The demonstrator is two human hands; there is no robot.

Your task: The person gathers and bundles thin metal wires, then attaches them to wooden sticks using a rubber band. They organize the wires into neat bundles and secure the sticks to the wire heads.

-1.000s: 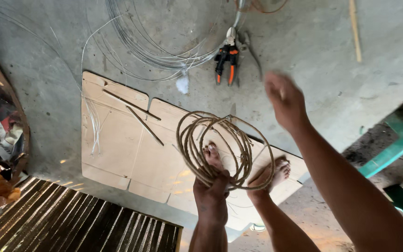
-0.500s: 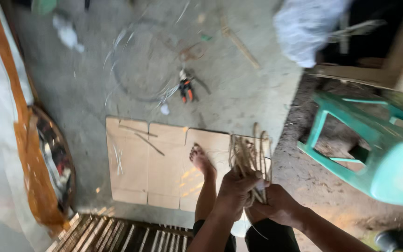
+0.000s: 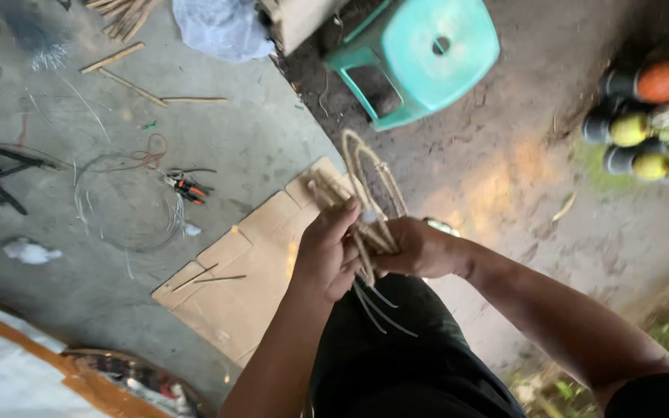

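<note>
A coil of tan rattan-like cane (image 3: 369, 182) is held edge-on in front of me, its loops flattened together. My left hand (image 3: 328, 254) grips the lower part of the coil from the left. My right hand (image 3: 420, 248) closes on the same bundle from the right, fingers wrapped around the strands. A few loose strand ends (image 3: 381, 306) hang down below both hands over my dark trousers.
A flattened cardboard sheet (image 3: 234, 294) lies on the concrete floor with thin sticks on it. Orange-handled pliers (image 3: 187, 188) and a wire coil (image 3: 129, 205) lie to the left. A teal plastic stool (image 3: 427, 54) stands ahead, round fruit-like objects (image 3: 644, 108) at the right.
The open round coil held up by one hand has been flattened and is now gripped by both hands. My view has swung right, toward the stool and the dirt ground.
</note>
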